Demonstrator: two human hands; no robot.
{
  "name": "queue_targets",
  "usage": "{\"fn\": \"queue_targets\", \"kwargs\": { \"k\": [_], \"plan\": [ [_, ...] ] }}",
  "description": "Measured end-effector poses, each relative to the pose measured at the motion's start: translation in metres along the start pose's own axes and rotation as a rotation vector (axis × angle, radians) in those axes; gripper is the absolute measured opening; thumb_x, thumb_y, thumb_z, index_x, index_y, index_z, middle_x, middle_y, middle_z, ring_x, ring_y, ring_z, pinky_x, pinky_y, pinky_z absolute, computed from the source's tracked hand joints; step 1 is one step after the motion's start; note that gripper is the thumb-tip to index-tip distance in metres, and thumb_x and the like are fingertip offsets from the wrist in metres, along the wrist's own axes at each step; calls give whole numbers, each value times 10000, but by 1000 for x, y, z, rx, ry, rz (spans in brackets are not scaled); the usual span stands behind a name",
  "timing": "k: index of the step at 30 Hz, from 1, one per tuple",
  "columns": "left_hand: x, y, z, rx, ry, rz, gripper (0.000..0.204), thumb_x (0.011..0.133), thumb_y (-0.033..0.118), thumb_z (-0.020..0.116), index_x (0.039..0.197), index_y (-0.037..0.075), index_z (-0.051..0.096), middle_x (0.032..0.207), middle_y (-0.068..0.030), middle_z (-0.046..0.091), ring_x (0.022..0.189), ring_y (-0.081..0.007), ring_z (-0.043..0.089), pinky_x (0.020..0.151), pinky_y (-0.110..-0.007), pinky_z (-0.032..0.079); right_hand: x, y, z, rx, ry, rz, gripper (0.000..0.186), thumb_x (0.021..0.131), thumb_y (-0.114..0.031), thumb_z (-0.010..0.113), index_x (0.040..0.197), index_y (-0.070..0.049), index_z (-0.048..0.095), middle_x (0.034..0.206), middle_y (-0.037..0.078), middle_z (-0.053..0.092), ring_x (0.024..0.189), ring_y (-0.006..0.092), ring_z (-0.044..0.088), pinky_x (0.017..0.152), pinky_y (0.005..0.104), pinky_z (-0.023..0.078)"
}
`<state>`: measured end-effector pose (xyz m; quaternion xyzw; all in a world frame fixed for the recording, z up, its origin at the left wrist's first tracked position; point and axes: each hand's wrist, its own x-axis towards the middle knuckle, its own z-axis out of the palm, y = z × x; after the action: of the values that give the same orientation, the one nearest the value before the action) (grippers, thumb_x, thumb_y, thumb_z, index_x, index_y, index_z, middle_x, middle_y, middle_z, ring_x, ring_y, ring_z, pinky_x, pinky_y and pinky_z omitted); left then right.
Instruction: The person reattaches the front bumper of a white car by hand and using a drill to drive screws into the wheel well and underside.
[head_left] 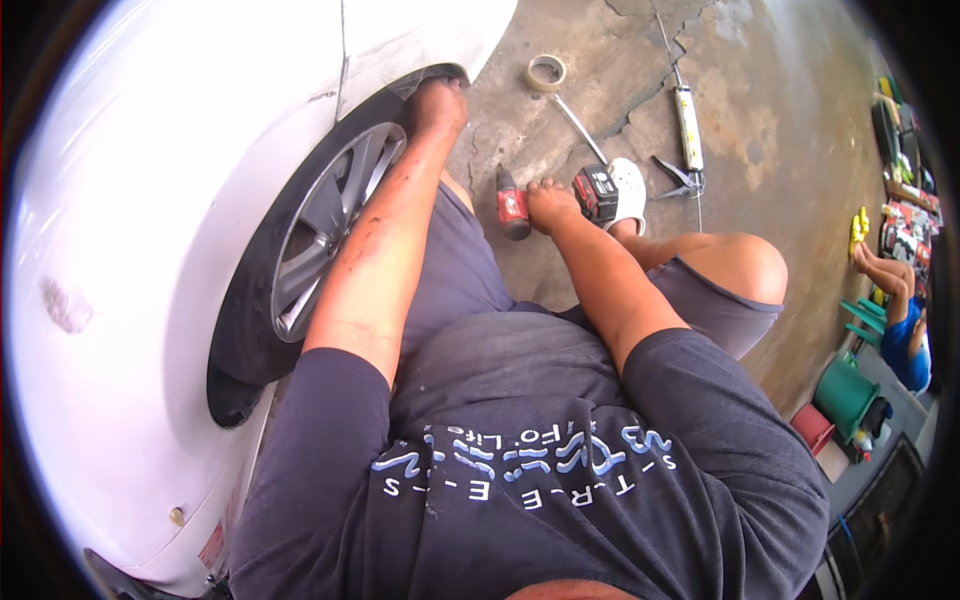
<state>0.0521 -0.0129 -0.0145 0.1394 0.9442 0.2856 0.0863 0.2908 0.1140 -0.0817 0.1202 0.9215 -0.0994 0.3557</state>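
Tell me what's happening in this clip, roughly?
A person crouches beside a white car. The left hand reaches up into the wheel arch above the black tyre with its silver alloy wheel. The right hand grips a red-and-black cordless power drill resting on the cracked concrete floor. A roll of tape and a caulking gun lie farther out.

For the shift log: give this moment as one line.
left hand: reaching into wheel arch above tyre | right hand: gripping red-black cordless drill on concrete floor
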Motion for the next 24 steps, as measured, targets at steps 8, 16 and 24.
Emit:
{"fn": "queue_targets", "kwargs": {
  "k": [8,16,24],
  "plan": [
    [-25,16,-2,-115,-247,-51,413,1018,356,584,1103,-5,765,1117,-278,742,1055,-455,711,948,-484,533,39,-2,-45,994,206,-70,491,907,-165,700,1375,-30,634,1237,187,711,1110,288,706,946,427,574],
    [-28,6,-13,-573,-380,-547,335,967,304,610,1014,9,761,766,-46,663,629,-151,550,576,-352,427,29,-79,-130,1483,548,-183,285,901,-42,729,1178,25,724,965,102,762,841,174,723,746,323,598],
    [-28,31,-45,-480,-411,-325,415,933,363,666,1019,-28,775,850,-95,728,717,-140,618,627,-296,457,52,-92,-127,2149,390,-242,161,930,20,670,1079,53,721,950,131,743,773,191,720,703,324,611]
  ]
}}
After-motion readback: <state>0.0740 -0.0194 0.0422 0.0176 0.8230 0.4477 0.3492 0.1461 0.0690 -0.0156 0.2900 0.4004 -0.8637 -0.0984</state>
